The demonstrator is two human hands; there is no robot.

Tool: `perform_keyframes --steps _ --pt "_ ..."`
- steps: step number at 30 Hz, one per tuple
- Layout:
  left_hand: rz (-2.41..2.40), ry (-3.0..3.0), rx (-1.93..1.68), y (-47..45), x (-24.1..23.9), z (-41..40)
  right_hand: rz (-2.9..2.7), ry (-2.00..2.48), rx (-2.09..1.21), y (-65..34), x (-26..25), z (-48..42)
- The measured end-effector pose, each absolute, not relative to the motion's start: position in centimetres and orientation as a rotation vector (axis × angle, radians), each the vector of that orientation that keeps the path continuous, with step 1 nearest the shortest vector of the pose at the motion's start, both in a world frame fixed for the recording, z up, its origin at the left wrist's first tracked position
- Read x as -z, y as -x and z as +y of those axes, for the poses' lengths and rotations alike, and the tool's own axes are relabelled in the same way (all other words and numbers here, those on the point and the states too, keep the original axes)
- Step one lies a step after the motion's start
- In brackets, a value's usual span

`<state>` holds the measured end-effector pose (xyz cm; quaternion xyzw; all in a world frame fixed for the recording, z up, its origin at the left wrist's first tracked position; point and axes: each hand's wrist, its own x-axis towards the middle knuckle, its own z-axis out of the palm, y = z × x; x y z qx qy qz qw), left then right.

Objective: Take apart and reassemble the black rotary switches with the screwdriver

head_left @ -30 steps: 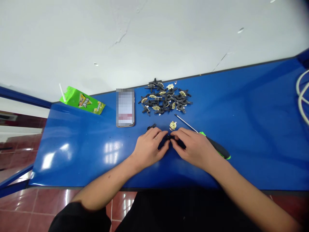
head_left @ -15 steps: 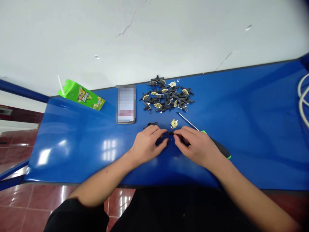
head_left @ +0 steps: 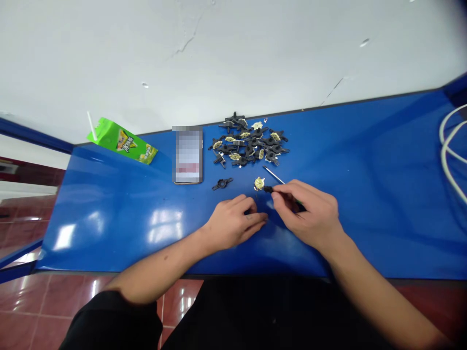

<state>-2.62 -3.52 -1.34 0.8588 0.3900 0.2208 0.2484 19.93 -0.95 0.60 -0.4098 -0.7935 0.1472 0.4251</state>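
Observation:
My right hand pinches a small black plastic part between thumb and fingertips. The tip of that part is right beside a round brass-coloured plate with small tabs lying on the table; whether they touch I cannot tell. My left hand rests low on the table to the left, its fingers curled and the tips together; anything in them is hidden. Beyond it lies a black plastic piece with a ring and two arms. A screwdriver shows its metal shaft, while my right hand covers most of its handle.
Several black pieces and brass-coloured plates form a pile towards the wall. A phone lies left of the pile, and a green drink carton with a straw is farther left. White cable loops at the right edge of the blue table.
My right hand has moved the small black part up to the brass-coloured plate. My left hand has shifted down and right, its fingertips closing and uncovering the ringed black piece.

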Motion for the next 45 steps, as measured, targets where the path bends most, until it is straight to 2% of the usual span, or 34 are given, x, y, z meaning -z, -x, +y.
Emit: perform_keyframes --steps 8,16,23,31,36,45 --pt "1.007 -1.857 -0.688 0.9 0.4 -3.7 -1.983 1.007 -0.387 -19.9 -0.6 -1.1" --pt "1.081 -0.887 -1.032 0.8 -1.6 -3.8 -1.974 0.915 -0.435 -19.1 0.0 -2.1" --pt "0.96 -0.38 -0.991 0.6 -2.2 -3.7 -2.041 0.781 -0.474 -17.1 0.2 -3.0" --pt "0.885 -0.198 -1.009 1.6 -2.4 -3.6 -2.065 1.127 -0.356 -18.5 2.4 -2.0" --pt "0.908 -0.184 -1.102 2.0 -2.0 -3.3 -2.232 1.152 -0.33 -18.5 3.5 -1.9" --pt "0.957 -0.112 -1.217 0.6 -3.1 -3.1 -2.038 1.018 -0.371 -19.3 -0.4 -1.3"
